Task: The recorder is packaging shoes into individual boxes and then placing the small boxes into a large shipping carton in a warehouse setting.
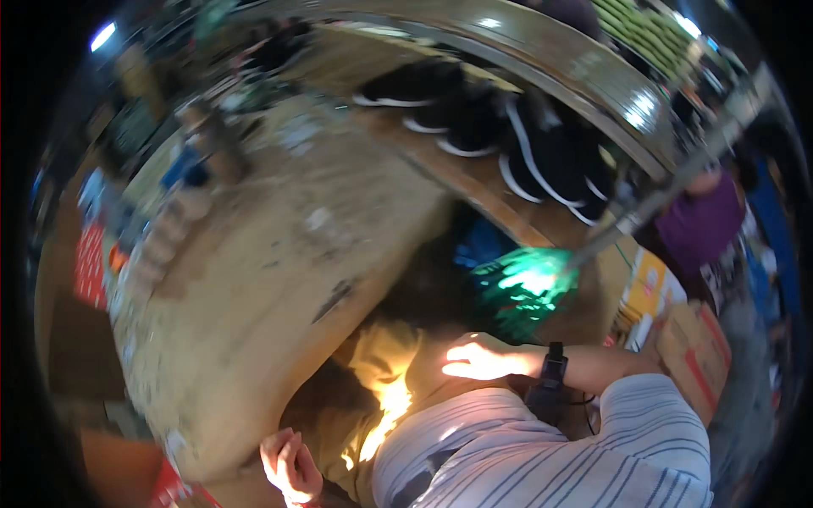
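My left hand (290, 466) is beside the near edge of the worn wooden table (246, 279). Its fingers are curled in, and nothing shows in them. Over my lap, my right hand (481, 356) lies on or just above the brown trousers (388, 360), with its fingers stretched out to the left. Strong light washes out part of this hand, and it holds nothing that I can see. A black band with a small box-like device (554, 366) is strapped round my right wrist. The whole picture is somewhat blurred.
Several black shoes with white soles (470, 123) line a wooden shelf beyond the table. Something green (529, 279) glows brightly below a slanting metal pole (652, 199). Cardboard boxes (690, 356) stand at the right. A row of tan blocks (165, 241) sits on the table's left side. A person in purple (703, 220) is at the far right.
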The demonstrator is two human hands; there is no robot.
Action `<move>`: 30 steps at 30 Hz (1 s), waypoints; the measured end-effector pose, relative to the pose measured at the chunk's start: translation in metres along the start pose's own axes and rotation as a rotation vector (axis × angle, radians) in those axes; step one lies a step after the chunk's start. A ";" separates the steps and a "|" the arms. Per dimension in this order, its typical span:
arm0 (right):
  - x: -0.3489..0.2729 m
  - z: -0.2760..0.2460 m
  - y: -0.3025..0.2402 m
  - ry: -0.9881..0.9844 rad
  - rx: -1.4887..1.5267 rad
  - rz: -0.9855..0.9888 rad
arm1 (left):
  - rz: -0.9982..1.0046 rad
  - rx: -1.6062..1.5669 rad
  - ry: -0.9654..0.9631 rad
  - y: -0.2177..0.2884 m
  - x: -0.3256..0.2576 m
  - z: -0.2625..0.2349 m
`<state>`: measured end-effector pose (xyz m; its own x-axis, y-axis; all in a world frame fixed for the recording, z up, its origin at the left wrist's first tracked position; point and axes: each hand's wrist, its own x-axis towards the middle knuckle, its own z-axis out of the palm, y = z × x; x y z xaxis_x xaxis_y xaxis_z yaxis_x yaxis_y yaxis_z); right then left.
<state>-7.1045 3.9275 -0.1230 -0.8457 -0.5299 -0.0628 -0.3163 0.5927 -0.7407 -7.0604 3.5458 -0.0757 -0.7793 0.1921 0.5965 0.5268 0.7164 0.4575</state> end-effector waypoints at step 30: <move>-0.417 0.010 0.110 1.155 -0.949 1.449 | 0.302 -0.357 -0.719 0.111 0.137 0.186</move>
<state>-6.7823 4.2077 -0.1851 -0.3316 0.8119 0.4804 0.9180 0.3952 -0.0343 -7.1720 3.7766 -0.0661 -0.5503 0.8058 0.2187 0.7279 0.3346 0.5986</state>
